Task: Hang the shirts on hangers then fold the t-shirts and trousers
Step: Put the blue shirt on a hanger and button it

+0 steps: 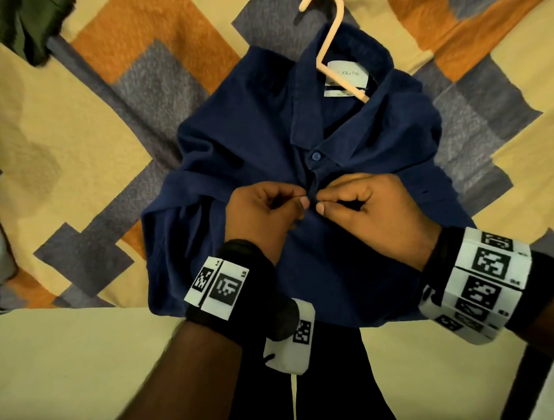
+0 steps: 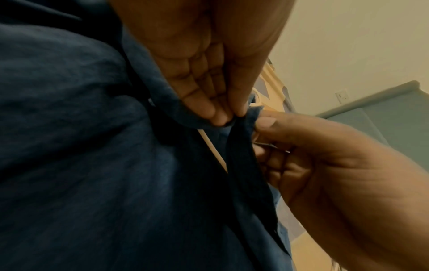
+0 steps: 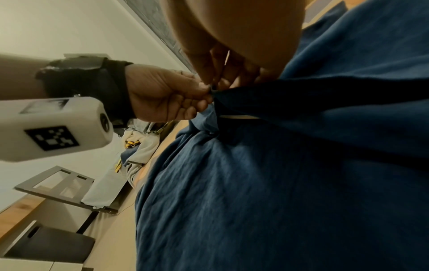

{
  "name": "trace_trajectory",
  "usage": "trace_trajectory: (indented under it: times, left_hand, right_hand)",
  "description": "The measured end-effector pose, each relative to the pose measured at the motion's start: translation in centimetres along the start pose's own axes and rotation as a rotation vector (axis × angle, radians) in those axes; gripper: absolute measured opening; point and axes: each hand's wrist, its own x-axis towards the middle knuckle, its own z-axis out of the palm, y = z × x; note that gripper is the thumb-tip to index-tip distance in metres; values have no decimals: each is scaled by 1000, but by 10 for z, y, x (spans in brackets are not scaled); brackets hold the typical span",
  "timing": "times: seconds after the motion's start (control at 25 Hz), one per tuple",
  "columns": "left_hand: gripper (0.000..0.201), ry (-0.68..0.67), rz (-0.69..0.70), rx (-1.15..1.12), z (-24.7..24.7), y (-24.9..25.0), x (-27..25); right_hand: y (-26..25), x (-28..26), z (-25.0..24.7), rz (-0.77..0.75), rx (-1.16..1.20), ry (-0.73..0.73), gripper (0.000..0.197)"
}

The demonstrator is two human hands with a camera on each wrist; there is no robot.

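A navy blue shirt [image 1: 260, 140] lies face up on the patterned bedspread [image 1: 75, 129], with a cream hanger [image 1: 328, 39] inside its collar and the hook sticking out above. Its top button [image 1: 316, 156] is fastened. Just below that, my left hand [image 1: 269, 207] and right hand [image 1: 364, 203] meet at the placket, each pinching one edge of the shirt front between thumb and forefinger. The left wrist view shows my left hand [image 2: 223, 113] pinching the fabric edge, the right hand [image 2: 301, 150] opposite it, and a strip of the hanger bar [image 2: 213, 150] inside the shirt. In the right wrist view both hands meet at the placket [image 3: 213, 91].
A dark green garment [image 1: 29, 27] lies at the bed's far left corner. More clothes are heaped [image 3: 137, 146] along the bed's left side. The shirt's lower part hangs over the near bed edge [image 1: 84, 345]. A grey rack [image 3: 55, 187] and a stool [image 3: 46, 243] stand beside the bed.
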Motion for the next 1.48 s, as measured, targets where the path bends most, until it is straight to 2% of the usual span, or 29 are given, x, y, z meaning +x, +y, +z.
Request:
trace_trajectory:
  times: [0.08, 0.2, 0.32, 0.52, 0.68, 0.76, 0.88, 0.96, 1.0, 1.08, 1.16, 1.24, 1.48]
  left_hand:
    - [16, 28, -7, -25, 0, -3, 3]
    - [17, -5, 5, -8, 1, -3, 6]
    - [17, -9, 16, 19, 3, -4, 7]
    - [13, 20, 58, 7, 8, -3, 3]
    - [42, 72, 134, 13, 10, -3, 1]
    - [47, 75, 208, 57, 9, -4, 1]
    - [40, 93, 300, 215, 12, -8, 8]
    - [21, 101, 374, 355, 12, -12, 12]
    - [14, 108, 426, 483, 12, -18, 13]
    - [38, 149, 499, 833, 11, -38, 13]
    - [56, 261, 485, 973, 12, -50, 10]
    - [61, 349, 484, 960, 11, -49, 10]
    - [33, 407, 729, 839, -6, -29, 18]
  right_hand:
    - [1, 0, -1, -11, 1, -24, 13]
    - [4, 3, -3, 8, -2, -37, 13]
    - [5, 5, 1, 27, -27, 10, 9]
    - [8, 9, 9, -53, -112, 80, 7]
    - [12, 7, 14, -21, -96, 129, 4]
    - [11, 6, 15, 19, -31, 135, 3]
    - [7, 8, 10, 83, 37, 138, 5]
    - [2, 11, 4, 146, 90, 148, 5]
    - [0, 12, 0, 165, 112, 141, 5]
    - [-5, 12, -5, 167, 115, 97, 6]
    - [-10, 11, -8, 152, 124, 29, 7]
    - [-14, 11, -11, 135, 149, -31, 8]
    - [-28, 6, -22, 141, 158, -170, 11]
